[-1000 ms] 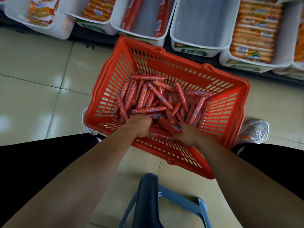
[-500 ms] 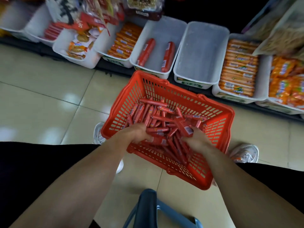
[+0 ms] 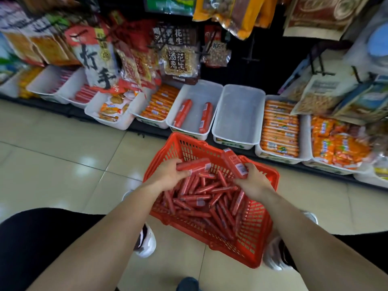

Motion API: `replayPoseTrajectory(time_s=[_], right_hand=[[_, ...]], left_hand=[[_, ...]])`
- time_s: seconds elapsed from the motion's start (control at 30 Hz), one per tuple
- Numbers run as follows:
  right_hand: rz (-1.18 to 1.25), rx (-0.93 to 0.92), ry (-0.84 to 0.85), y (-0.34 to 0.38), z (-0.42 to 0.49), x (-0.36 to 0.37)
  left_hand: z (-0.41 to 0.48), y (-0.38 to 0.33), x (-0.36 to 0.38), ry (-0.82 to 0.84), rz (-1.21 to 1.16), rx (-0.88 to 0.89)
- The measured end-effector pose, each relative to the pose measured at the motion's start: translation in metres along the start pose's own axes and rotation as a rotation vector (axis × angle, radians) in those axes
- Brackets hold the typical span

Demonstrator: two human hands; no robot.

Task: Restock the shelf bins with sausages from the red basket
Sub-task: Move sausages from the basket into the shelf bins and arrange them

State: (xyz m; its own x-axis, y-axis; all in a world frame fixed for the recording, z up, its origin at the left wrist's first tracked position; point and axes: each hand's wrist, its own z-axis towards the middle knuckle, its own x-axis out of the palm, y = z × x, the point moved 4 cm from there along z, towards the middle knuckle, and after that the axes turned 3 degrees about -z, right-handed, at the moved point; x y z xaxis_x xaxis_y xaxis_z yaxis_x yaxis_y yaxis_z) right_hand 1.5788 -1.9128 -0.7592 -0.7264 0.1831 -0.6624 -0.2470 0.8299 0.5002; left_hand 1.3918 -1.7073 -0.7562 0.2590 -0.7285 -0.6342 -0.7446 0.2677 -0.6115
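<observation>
Gripping a thick red sausage (image 3: 194, 165), the left hand (image 3: 168, 175) is above the red basket (image 3: 252, 232); the right hand (image 3: 255, 182) grips another thick sausage (image 3: 233, 162). Thin sausages (image 3: 201, 198) lie inside the basket. White shelf bins (image 3: 195, 95) stand at 12 o'clock from it.

Snack bags (image 3: 178, 57) hang across the top of the frame, glossy beige floor tiles (image 3: 63, 164) fill the left, and a blue stool (image 3: 188, 285) edges the bottom centre.
</observation>
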Motion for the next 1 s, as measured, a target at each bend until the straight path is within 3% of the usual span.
replayPoseTrajectory(time_s=[0.27,0.43,0.6,0.83,1.0], right_hand=[[0.085,-0.03,-0.057,0.03,0.056,0.001],[0.122,-0.095,-0.096,0.062,0.111,0.014],[0.165,-0.114,-0.136,0.106,0.168,0.03],[0.172,-0.106,-0.226,0.172,0.23,0.054],[0.028,-0.164,-0.113,0.167,0.21,0.076]], left_hand=[[0.096,-0.006,-0.038,-0.299,-0.091,0.05],[0.186,-0.024,-0.054,-0.388,-0.139,0.044],[0.235,-0.019,-0.054,-0.366,-0.05,0.039],[0.215,0.037,-0.054,-0.382,-0.083,0.05],[0.199,0.058,-0.052,-0.335,-0.092,0.02]])
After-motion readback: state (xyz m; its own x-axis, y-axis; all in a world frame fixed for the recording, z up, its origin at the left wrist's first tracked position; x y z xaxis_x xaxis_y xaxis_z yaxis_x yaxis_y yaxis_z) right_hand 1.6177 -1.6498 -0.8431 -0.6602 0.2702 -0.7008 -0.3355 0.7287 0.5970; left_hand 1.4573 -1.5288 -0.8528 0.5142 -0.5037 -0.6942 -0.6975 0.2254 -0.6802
